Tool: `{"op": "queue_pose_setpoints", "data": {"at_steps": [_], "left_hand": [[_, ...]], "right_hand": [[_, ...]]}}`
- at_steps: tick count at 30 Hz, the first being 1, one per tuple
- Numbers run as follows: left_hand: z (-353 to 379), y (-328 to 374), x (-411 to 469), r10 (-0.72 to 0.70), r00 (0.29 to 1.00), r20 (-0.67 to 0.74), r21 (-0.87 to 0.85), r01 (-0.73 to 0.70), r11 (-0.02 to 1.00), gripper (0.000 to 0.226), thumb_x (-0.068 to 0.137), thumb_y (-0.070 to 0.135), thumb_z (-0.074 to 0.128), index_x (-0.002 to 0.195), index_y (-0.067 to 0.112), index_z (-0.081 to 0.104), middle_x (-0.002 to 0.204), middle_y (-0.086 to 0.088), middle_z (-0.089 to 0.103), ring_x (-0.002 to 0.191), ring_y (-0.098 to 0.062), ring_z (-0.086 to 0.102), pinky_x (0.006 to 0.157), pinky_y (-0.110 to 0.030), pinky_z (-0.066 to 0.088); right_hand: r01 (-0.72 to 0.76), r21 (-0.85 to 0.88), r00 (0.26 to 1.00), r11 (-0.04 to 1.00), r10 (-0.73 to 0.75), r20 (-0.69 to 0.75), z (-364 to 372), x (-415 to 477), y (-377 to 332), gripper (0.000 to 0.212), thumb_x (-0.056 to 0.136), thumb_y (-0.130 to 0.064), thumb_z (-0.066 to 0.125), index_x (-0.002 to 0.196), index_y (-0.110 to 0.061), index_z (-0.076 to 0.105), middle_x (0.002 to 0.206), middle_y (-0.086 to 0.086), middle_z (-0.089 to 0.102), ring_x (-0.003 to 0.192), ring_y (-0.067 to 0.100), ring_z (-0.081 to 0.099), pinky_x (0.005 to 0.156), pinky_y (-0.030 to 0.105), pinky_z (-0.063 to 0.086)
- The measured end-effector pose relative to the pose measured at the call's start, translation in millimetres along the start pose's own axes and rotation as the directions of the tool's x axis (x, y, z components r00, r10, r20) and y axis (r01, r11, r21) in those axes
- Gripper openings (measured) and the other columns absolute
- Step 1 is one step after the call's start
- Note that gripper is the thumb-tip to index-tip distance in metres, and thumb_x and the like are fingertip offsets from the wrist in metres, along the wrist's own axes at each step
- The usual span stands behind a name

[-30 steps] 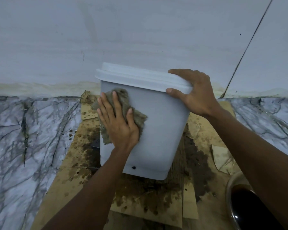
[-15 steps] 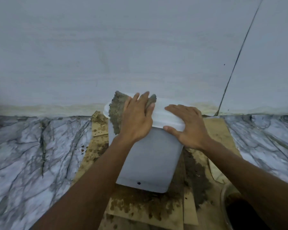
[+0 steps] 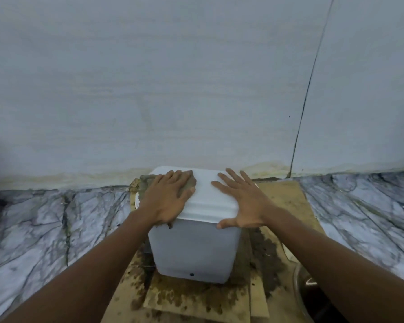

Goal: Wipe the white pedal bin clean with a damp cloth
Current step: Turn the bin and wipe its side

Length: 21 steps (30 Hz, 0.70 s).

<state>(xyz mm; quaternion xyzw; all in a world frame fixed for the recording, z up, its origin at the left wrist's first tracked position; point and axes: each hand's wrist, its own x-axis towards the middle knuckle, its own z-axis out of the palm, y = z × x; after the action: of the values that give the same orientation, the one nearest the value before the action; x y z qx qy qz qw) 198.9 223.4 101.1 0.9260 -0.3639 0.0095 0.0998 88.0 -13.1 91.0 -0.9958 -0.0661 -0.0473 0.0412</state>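
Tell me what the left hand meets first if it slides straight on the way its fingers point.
Probably the wall behind the bin. The left hand lies flat on the cloth on the lid, fingers aimed past the lid's far edge; how much gap lies there is unclear.

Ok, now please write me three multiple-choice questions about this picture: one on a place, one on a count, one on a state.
1. Where on the white pedal bin is the cloth?
A) inside it
B) under its base
C) on its lid, under the left hand

2. How many hands lie flat on the lid?
A) none
B) two
C) one

3. How is the lid?
A) shut
B) raised
C) taken off

Answers:
1 C, the cloth's edges show around the left hand.
2 B, the right hand lies flat on the lid beside the left.
3 A, the lid sits level on the bin's top.
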Motion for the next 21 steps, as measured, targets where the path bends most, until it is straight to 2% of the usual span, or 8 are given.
{"op": "queue_pose_setpoints", "data": {"at_steps": [1, 4, 9, 13, 16, 18, 21], "left_hand": [[1, 3, -4, 0.019, 1.0, -0.009, 0.003, -0.019, 1.0, 0.062, 0.104, 0.058, 0.017, 0.161, 0.033, 0.011, 0.168, 0.004, 0.014, 0.156, -0.015, 0.006, 0.126, -0.036, 0.0], [4, 8, -13, 0.044, 0.998, -0.047, 0.009, -0.044, 0.999, 0.061, 0.104, 0.057, 0.019, 0.16, 0.033, 0.013, 0.168, 0.004, 0.015, 0.156, -0.014, 0.006, 0.126, -0.035, -0.001], [9, 15, -17, 0.115, 0.991, -0.075, 0.026, -0.113, 0.993, 0.063, 0.103, 0.059, 0.017, 0.161, 0.034, 0.011, 0.168, 0.005, 0.012, 0.156, -0.012, 0.002, 0.126, -0.034, -0.003], [10, 25, -16, 0.195, 0.976, -0.092, 0.021, -0.194, 0.981, 0.073, 0.097, 0.067, 0.006, 0.161, 0.033, 0.013, 0.169, 0.005, 0.012, 0.155, -0.009, -0.001, 0.125, -0.032, -0.008], [11, 36, -13, 0.242, 0.965, -0.096, 0.038, -0.24, 0.97, 0.073, 0.096, 0.065, 0.005, 0.161, 0.032, 0.015, 0.169, 0.006, 0.01, 0.155, -0.007, -0.004, 0.125, -0.032, -0.01], [14, 42, -8, 0.249, 0.963, -0.098, 0.041, -0.247, 0.968, 0.069, 0.1, 0.062, 0.009, 0.161, 0.03, 0.014, 0.169, 0.005, 0.008, 0.155, -0.008, -0.007, 0.125, -0.036, -0.01], [20, 49, 1, 0.188, 0.978, -0.092, 0.009, -0.188, 0.982, 0.063, 0.105, 0.055, 0.016, 0.161, 0.029, 0.011, 0.169, 0.002, 0.007, 0.155, -0.012, -0.007, 0.125, -0.04, -0.012]], "right_hand": [[-0.011, 0.011, 1.0, 1.0, 0.011, 0.018, 1, -1, 1, 0.115, 0.067, -0.092, 0.048, 0.159, -0.038, 0.004, 0.168, -0.011, -0.005, 0.154, 0.011, -0.015, 0.124, 0.041, -0.014], [-0.06, 0.063, 0.998, 0.996, 0.06, 0.002, 5, -8, -3, 0.11, 0.07, -0.091, 0.049, 0.158, -0.042, 0.005, 0.168, -0.012, -0.001, 0.155, 0.009, -0.007, 0.126, 0.043, -0.005], [-0.139, 0.104, 0.986, 0.985, 0.148, -0.077, 12, -33, -13, 0.106, 0.072, -0.088, 0.053, 0.158, -0.043, 0.009, 0.168, -0.015, 0.0, 0.155, 0.009, -0.005, 0.124, 0.035, -0.011], [-0.226, 0.136, 0.963, 0.965, 0.242, -0.117, 14, -57, -22, 0.107, 0.069, -0.09, 0.049, 0.157, -0.044, 0.009, 0.168, -0.015, -0.002, 0.155, 0.008, -0.007, 0.126, 0.04, -0.009], [-0.313, 0.139, 0.924, 0.94, 0.335, -0.182, 23, -76, -35, 0.106, 0.07, -0.09, 0.046, 0.158, -0.042, 0.01, 0.167, -0.014, -0.003, 0.155, 0.009, -0.009, 0.126, 0.044, -0.007], [-0.357, 0.123, 0.902, 0.926, 0.376, -0.213, 29, -80, -43, 0.106, 0.071, -0.09, 0.043, 0.159, -0.039, 0.009, 0.168, -0.009, -0.003, 0.155, 0.013, -0.009, 0.125, 0.046, -0.007], [-0.388, 0.135, 0.896, 0.912, 0.407, -0.175, 26, -66, -40, 0.108, 0.072, -0.09, 0.044, 0.159, -0.037, 0.009, 0.169, -0.005, -0.001, 0.156, 0.017, -0.008, 0.125, 0.047, -0.009]]}}
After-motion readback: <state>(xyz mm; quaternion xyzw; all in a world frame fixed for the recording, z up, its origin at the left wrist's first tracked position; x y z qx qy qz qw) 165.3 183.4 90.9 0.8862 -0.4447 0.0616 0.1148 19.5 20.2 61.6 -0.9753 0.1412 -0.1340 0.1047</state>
